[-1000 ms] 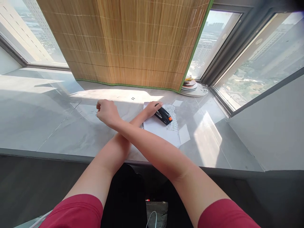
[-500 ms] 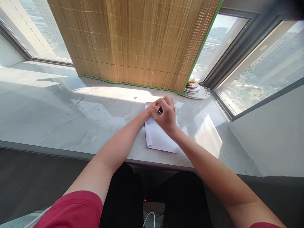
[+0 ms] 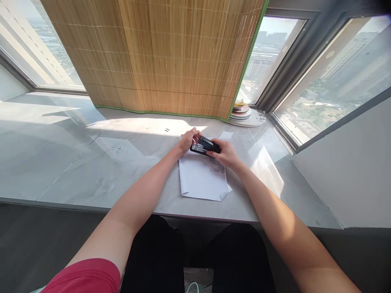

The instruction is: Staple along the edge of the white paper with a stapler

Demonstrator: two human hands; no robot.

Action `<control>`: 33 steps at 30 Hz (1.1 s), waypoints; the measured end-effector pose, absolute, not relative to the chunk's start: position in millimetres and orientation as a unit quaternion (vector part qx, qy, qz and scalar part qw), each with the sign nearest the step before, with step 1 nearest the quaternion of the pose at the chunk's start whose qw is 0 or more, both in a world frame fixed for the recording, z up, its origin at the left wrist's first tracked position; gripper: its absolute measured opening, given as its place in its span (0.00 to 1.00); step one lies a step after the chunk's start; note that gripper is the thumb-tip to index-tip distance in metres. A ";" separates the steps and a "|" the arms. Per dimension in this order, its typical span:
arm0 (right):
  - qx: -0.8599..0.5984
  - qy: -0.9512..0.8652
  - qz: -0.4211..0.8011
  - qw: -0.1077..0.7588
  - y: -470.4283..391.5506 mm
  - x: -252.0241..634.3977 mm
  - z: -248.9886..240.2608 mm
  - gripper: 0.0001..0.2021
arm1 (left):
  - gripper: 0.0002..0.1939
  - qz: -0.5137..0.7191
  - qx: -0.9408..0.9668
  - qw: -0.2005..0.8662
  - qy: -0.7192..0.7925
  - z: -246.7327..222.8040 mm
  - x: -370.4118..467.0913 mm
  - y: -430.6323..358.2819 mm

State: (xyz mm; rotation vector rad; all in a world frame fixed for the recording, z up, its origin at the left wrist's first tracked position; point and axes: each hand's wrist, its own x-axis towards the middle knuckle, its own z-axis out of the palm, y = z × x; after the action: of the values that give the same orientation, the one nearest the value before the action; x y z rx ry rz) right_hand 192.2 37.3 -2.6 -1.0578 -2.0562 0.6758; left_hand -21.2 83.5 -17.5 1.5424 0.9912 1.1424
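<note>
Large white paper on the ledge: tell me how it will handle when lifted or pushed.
The paper would probably flop when lifted, as its near corners curl. It might slide if pushed, since the ledge beneath looks smooth.

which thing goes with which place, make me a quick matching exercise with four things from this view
1. black oblong stapler
2. white rectangular paper sheets
3. tan slatted bamboo blind with green trim
4. stack of round pale plates

A. beside the blind's lower right corner
B. between the left hand and the right hand
C. hanging at the top of the view
D. near the front edge of the grey marbled ledge

Pairs: 1-B, 2-D, 3-C, 4-A
</note>
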 end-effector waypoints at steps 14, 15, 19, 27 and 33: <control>-0.362 -0.785 0.372 0.337 45.2 208.0 -2.2 0.16 | 0.37 0.503 0.602 0.470 0.404 -11.0 -23.7 81.7; -0.365 -0.780 0.384 0.331 45.5 212.0 -0.4 0.16 | 0.37 0.500 0.602 0.470 0.409 -10.6 -23.6 81.4; -0.351 -0.739 0.474 0.327 49.7 219.2 -3.0 0.17 | 0.35 0.486 0.603 0.470 0.423 -10.2 -22.8 80.8; -0.342 -0.664 0.560 0.359 56.8 212.9 -14.5 0.20 | 0.36 0.501 0.561 0.513 0.415 -9.3 -23.7 80.8; -0.375 -0.707 0.485 0.353 58.2 215.5 -16.2 0.22 | 0.34 0.547 0.400 0.628 0.384 -10.8 -39.3 95.8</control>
State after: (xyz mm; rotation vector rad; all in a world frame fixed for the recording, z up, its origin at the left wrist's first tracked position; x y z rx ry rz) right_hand 215.5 58.2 -16.2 -0.9693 -1.8299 1.2541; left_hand -39.3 95.8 -10.8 0.9158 0.8800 1.2531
